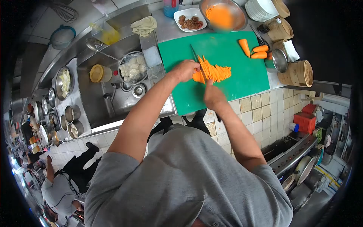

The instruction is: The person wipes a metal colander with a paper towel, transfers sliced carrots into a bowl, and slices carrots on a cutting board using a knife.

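Since the carrot slices (198,77) lie low on the green board (245,81), a little left of its middle, they seem best held from above, with the fingertips tucked back from the edge being cut. Raw carrot should be light, firm and crisp, more apt to snap than to bend, and its moist cut faces may slide, so steady pressure across the pile looks wiser than a pinch at one end. The carrot strips (219,73), heaped on the board to the right of the blade, would be bendier and easy to scatter; a loose scoop from beneath should suit them. Three whole carrots (260,48) at the board's far right corner are rounded and likely to roll, so the thicker end offers the surer hold.

As for the grip, the left hand (185,70) is narrow, its fingers curled down onto the slices just beside the knife (194,52); the fingertips are hidden, so how hard they press cannot be told. The right hand (214,97), blurred, is closed around the knife's handle toward the board's near edge. The blade stands between slices and strips, its tip toward the board's far edge. Beyond that edge, a metal bowl (239,16) holds orange strips, partly blurred; neither hand touches it.
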A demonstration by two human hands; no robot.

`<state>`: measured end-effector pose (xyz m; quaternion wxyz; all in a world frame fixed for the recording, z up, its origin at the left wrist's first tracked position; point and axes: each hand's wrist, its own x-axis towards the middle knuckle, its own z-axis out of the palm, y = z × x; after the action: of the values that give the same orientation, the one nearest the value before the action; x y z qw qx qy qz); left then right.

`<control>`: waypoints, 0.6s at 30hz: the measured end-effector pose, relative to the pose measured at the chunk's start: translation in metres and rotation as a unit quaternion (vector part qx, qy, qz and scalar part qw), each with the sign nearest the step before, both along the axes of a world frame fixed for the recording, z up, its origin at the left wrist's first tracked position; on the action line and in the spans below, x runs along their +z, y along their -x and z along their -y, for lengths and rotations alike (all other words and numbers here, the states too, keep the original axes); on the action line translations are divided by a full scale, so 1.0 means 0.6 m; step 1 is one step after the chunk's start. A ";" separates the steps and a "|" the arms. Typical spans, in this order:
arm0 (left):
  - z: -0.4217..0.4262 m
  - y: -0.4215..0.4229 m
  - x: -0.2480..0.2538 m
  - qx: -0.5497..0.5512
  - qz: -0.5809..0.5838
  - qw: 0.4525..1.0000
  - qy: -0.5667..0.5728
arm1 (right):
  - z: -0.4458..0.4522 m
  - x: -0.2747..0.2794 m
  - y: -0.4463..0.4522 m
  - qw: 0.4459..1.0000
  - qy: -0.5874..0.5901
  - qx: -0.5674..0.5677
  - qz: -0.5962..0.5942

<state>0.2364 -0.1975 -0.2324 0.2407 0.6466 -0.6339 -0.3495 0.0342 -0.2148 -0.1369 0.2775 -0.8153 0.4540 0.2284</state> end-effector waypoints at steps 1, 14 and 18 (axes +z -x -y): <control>0.000 0.000 0.000 -0.001 0.000 1.000 0.001 | -0.008 -0.036 0.001 1.000 0.010 -0.019 0.006; -0.012 0.000 -0.012 0.007 -0.008 0.999 0.038 | -0.006 -0.101 0.011 0.991 0.029 -0.036 0.127; -0.012 -0.003 -0.012 0.011 -0.004 0.999 0.037 | 0.029 -0.028 -0.033 0.998 0.020 -0.012 0.051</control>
<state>0.2384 -0.1903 -0.2396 0.2711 0.6428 -0.6381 -0.3258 0.0541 -0.2322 -0.1536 0.2864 -0.8257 0.4538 0.1742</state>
